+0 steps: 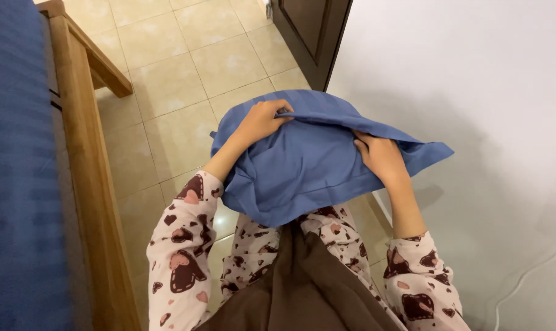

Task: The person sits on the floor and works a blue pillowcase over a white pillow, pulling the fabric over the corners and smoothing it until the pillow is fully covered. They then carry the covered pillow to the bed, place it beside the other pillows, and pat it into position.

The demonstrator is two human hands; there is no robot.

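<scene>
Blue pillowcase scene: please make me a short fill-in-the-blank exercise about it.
1. Both hands grip a pillowcase of ____ colour.
2. The left hand and the right hand hold it at its ____ edge.
3. The floor under it is covered with beige ____.
4. The sleeves show brown and pink ____ shapes.

Missing words: blue; upper; tiles; heart
</scene>
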